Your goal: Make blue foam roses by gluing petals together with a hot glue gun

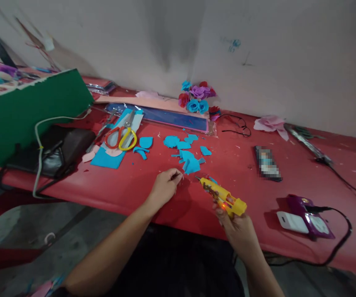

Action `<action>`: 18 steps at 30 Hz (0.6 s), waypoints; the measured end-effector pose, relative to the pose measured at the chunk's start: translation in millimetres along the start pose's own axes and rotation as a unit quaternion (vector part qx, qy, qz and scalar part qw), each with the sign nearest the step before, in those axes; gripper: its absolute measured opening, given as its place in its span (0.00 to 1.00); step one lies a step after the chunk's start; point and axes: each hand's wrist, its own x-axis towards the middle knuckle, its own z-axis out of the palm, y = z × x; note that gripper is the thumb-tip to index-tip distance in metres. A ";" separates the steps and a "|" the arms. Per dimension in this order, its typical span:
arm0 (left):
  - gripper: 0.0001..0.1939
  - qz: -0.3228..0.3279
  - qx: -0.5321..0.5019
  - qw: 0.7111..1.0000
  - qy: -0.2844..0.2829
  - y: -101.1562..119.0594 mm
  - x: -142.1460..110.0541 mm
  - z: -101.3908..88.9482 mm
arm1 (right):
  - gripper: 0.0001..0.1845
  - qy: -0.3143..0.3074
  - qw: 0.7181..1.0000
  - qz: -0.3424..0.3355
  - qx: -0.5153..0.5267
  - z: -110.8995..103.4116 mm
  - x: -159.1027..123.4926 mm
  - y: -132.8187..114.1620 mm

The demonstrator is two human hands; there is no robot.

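My right hand point(232, 225) is closed round the handle of a yellow glue gun point(223, 194), whose dark nozzle points left and away from me. A small orange light glows on the gun. My left hand point(166, 185) is pinched just left of the nozzle, above the front part of the table. What its fingertips hold, if anything, is too small to make out. Cut blue paper pieces point(190, 161) lie just beyond both hands. Scissors point(124, 138) with red and yellow handles rest on a folded blue sheet point(108, 159) to the left.
Paper flowers point(198, 97) stand by the wall behind a plastic-wrapped blue strip point(174, 119). On the right are a phone point(267, 163), a purple power outlet box point(309, 216) with a white plug, and cords. A black bag point(57, 150) and green board point(41, 111) occupy the left.
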 end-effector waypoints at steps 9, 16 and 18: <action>0.12 0.002 -0.242 0.970 0.025 21.6 44.2 -8.2 | 0.21 0.014 0.994 -0.019 0.110 -5.9 57.0 0.6; 0.12 0.031 -0.323 0.941 0.098 38.7 105.3 -11.5 | 0.23 0.011 0.978 -0.077 0.193 6.6 150.4 -24.8; 0.14 0.015 -0.310 0.946 0.094 32.4 107.1 -13.0 | 0.24 0.006 0.974 -0.076 0.214 20.1 157.3 -21.9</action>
